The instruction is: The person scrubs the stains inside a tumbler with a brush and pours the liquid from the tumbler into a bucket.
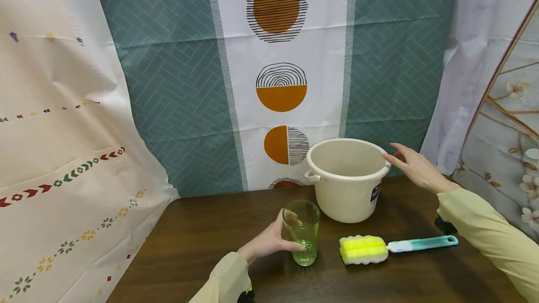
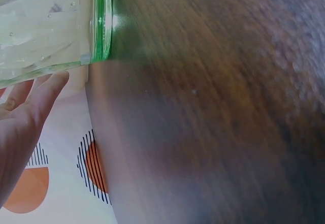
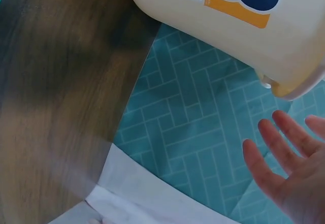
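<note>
A green-tinted drinking glass (image 1: 305, 233) stands upright on the brown table, left of and in front of the bucket. My left hand (image 1: 271, 237) holds it from the left, thumb across the front and fingers seen through the glass behind. In the left wrist view, fingertips lie along the wall of the glass (image 2: 45, 33) above its thick base. At the right of a cream bucket (image 1: 347, 198), my right hand (image 1: 418, 167) is raised with spread fingers close to the rim. The right wrist view shows those fingers (image 3: 277, 178) spread, with nothing held.
A bottle brush (image 1: 364, 250) with a yellow and white sponge head and teal handle lies on the table (image 1: 202, 233), in front of the bucket. Behind the table hangs a teal and white patterned cloth (image 1: 177, 88). Other cloths hang at the left and right sides.
</note>
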Motion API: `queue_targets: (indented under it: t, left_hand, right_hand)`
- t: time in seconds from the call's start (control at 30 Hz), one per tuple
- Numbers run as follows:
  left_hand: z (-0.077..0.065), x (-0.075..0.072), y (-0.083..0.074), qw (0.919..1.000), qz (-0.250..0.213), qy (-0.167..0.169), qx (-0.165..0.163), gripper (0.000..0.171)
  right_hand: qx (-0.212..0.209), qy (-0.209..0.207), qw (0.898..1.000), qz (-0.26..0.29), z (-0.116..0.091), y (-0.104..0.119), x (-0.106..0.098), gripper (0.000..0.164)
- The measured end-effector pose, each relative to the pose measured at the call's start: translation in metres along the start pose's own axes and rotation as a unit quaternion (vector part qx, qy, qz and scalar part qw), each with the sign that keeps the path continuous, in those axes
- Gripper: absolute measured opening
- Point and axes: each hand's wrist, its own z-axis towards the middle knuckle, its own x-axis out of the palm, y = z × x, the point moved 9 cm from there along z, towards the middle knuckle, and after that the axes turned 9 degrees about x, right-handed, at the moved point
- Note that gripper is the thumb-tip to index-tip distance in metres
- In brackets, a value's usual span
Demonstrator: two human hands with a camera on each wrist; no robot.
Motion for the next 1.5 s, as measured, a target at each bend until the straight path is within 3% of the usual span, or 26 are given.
queue_targets:
  t: [0.33, 0.63, 1.0, 1.27, 1.5]
  left_hand:
    - [0.000, 0.000, 0.002, 1.0000, -0.007, 0.002, -0.005, 0.068]
    - [0.000, -0.001, 0.001, 1.0000, -0.006, 0.003, -0.004, 0.068]
    - [-0.002, -0.004, -0.037, 0.9999, -0.007, 0.007, 0.012, 0.060]
    - [-0.002, -0.014, -0.046, 0.9987, 0.019, -0.029, 0.038, 0.056]
    - [0.003, -0.040, -0.058, 0.9929, 0.065, -0.083, 0.054, 0.057]
  right_hand:
    - [0.025, 0.017, 0.999, -0.029, 0.011, -0.003, 0.012, 0.063]
    - [0.017, 0.019, 1.000, -0.004, 0.013, -0.001, 0.021, 0.061]
    - [0.003, 0.012, 1.000, 0.000, 0.012, 0.000, 0.020, 0.057]
    - [-0.002, 0.014, 1.000, -0.006, 0.012, -0.001, 0.021, 0.057]
    - [-0.004, 0.006, 1.000, 0.002, 0.010, 0.000, 0.021, 0.053]
